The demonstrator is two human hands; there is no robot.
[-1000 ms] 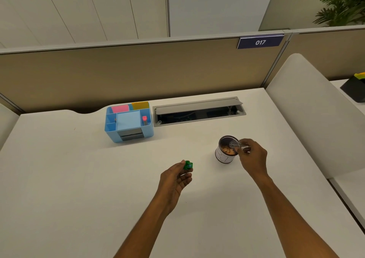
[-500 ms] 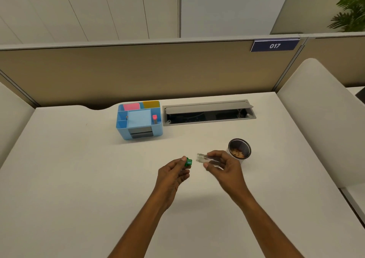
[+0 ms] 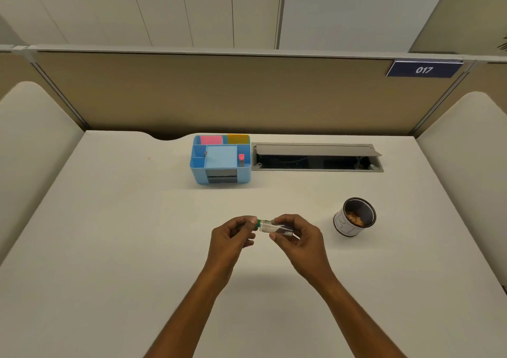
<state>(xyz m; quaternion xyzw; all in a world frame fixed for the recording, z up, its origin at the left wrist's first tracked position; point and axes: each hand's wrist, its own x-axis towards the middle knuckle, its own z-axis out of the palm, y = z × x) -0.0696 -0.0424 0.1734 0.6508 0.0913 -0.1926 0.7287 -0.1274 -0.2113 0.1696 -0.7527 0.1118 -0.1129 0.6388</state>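
Note:
A small clear vial [image 3: 270,226] lies sideways in the air above the white desk [image 3: 109,248], pinched by my right hand [image 3: 296,238]. A green cap [image 3: 257,224] meets the vial's left end, and my left hand [image 3: 233,235] pinches that cap between thumb and fingers. To the right stands a small cup [image 3: 354,218] with a dark rim and brown bits inside, about a hand's width from my right hand.
A blue desk organiser [image 3: 220,160] with pink and yellow notes stands at the back of the desk. Beside it a grey cable hatch [image 3: 315,157] is open. Beige partition walls close the back, white dividers flank both sides.
My right hand carried the vial from over the cup leftward to meet the green cap in my left hand. Cap and vial now touch. The camera view shifted left.

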